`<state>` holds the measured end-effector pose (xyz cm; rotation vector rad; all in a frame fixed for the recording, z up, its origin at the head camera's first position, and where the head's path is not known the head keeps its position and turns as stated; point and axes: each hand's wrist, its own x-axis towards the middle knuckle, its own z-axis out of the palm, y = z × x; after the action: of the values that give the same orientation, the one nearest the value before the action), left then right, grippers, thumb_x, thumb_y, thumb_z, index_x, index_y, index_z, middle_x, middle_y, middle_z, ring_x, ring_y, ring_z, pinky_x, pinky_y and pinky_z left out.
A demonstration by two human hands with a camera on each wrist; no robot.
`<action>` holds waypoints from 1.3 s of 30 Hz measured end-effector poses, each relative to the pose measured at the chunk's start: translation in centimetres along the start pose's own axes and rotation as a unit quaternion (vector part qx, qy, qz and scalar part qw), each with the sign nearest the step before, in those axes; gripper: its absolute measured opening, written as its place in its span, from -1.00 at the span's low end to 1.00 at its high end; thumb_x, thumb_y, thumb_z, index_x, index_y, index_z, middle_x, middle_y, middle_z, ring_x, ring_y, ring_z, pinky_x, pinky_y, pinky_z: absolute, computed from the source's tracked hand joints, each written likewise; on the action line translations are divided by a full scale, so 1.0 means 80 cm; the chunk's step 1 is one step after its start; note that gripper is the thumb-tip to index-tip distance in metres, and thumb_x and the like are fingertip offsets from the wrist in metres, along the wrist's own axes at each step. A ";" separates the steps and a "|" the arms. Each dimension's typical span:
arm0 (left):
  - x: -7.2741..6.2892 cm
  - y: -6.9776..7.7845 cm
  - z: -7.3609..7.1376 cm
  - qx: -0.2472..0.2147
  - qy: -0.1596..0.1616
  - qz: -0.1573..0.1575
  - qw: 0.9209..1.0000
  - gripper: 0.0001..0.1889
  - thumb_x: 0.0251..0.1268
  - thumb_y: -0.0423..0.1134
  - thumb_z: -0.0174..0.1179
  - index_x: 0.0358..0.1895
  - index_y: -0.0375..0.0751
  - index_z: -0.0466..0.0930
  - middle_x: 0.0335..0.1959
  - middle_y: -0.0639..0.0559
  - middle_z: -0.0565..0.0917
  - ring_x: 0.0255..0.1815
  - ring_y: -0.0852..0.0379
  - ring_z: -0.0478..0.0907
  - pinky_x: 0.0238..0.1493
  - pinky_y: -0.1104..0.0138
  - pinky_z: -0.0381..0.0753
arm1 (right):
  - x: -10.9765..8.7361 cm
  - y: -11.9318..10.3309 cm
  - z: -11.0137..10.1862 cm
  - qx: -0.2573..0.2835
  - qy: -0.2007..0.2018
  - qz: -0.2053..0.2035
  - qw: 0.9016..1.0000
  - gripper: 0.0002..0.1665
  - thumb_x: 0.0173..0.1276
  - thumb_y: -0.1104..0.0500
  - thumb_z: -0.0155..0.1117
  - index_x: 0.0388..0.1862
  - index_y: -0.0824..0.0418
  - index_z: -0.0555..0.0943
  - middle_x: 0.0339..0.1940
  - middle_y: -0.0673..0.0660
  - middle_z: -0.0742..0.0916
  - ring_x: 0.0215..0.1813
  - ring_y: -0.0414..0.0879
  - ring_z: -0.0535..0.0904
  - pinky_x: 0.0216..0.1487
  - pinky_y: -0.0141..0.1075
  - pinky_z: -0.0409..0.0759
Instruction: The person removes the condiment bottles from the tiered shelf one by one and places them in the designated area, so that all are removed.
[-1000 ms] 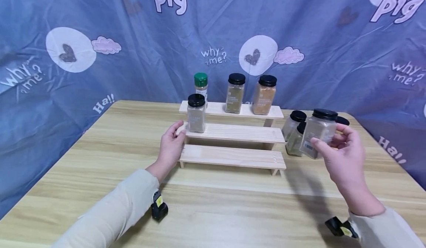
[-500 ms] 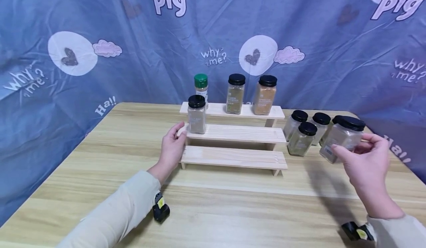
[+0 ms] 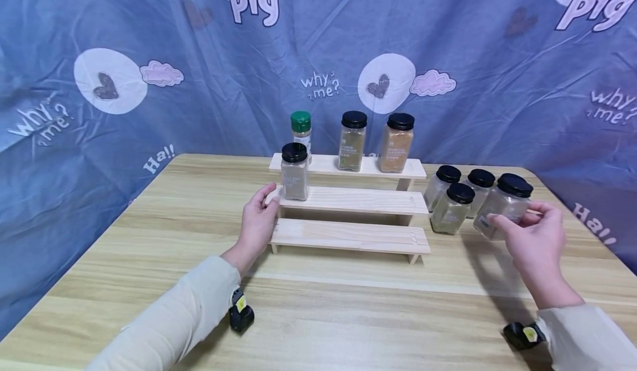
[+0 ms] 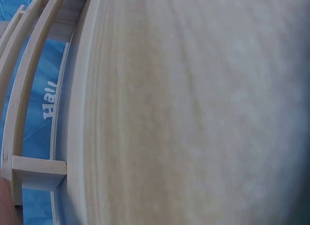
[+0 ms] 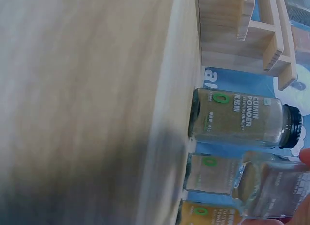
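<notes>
My right hand (image 3: 537, 238) holds a square clear spice jar (image 3: 500, 208) with a black lid, thumb in front and fingers behind. In the right wrist view this jar is tilted, its base raised off the table. A cumin powder jar (image 5: 237, 117) stands upright beside it. My left hand (image 3: 256, 221) grips the left end of the three-step wooden rack (image 3: 348, 233) at the middle shelf. On that shelf's left end stands a black-lidded jar (image 3: 294, 174). The top shelf carries a green-capped bottle (image 3: 301, 133), a greenish-brown powder jar (image 3: 351, 144) and an orange seasoning jar (image 3: 396, 145).
Right of the rack, black-lidded jars (image 3: 480, 188) stand close together on the wooden table (image 3: 323, 315). An orange powder jar (image 5: 208, 214) shows low in the right wrist view. A blue printed cloth (image 3: 214, 100) hangs behind the table.
My right hand first carried the jar rightward, away from the rack, then slightly back left behind the front jar. My left hand stays at the rack's end.
</notes>
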<state>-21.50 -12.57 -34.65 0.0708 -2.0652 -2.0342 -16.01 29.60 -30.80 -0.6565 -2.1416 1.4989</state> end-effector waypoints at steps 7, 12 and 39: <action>0.002 0.001 0.000 0.002 0.002 0.006 1.000 -0.59 0.30 -0.38 0.00 0.23 -0.29 0.38 -0.72 0.20 0.29 -0.73 0.35 0.22 -0.68 0.52 0.22 | 0.009 0.007 0.006 -0.065 -0.041 0.001 0.997 -0.38 0.05 0.13 0.45 -0.23 -0.23 0.16 -0.27 -0.12 0.41 -0.32 -0.38 0.34 -0.41 -0.63 0.42; 0.002 0.002 0.000 -0.001 0.000 0.007 1.000 -0.58 0.31 -0.39 -0.02 0.24 -0.32 0.36 -0.73 0.19 0.29 -0.74 0.34 0.22 -0.70 0.52 0.22 | 0.017 0.014 0.013 -0.082 -0.052 0.004 0.995 -0.35 -0.02 0.07 0.50 -0.25 -0.22 0.15 -0.24 -0.10 0.41 -0.31 -0.36 0.34 -0.43 -0.60 0.45; 0.000 0.001 0.000 0.000 0.001 -0.001 1.000 -0.58 0.30 -0.38 -0.01 0.24 -0.29 0.37 -0.74 0.19 0.28 -0.74 0.34 0.21 -0.70 0.51 0.22 | 0.029 0.040 0.024 -0.085 -0.052 0.026 0.995 -0.33 -0.08 0.00 0.53 -0.26 -0.17 0.16 -0.19 -0.06 0.39 -0.25 -0.32 0.31 -0.25 -0.53 0.34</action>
<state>-21.47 -12.53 -34.56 0.0747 -2.0638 -2.0345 -18.58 30.54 -34.22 -0.7107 -2.3671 1.4156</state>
